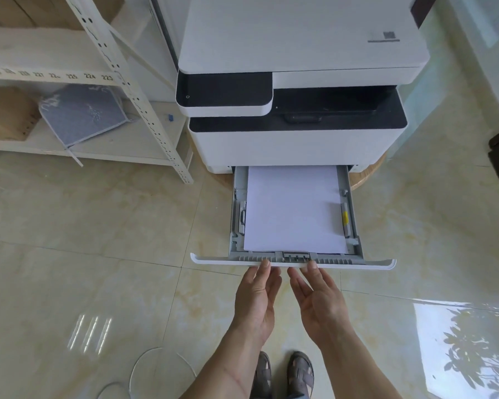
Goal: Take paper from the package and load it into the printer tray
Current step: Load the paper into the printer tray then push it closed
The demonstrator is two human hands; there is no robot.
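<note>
Your left hand and right hand, open and gripping nothing, touch fingertips to the tray's near lip; push evenly there, since the loaded paper looks light and slippery.

Shelf rail, left of the printer: printed number strip, legible 227, 225, 224, 223; numbers further left blurred. Printer control panel: small power symbol at its lower left. Printer lid, top right: dark label, unreadable.

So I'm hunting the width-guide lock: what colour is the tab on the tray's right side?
Yellow tab, head view.
</note>
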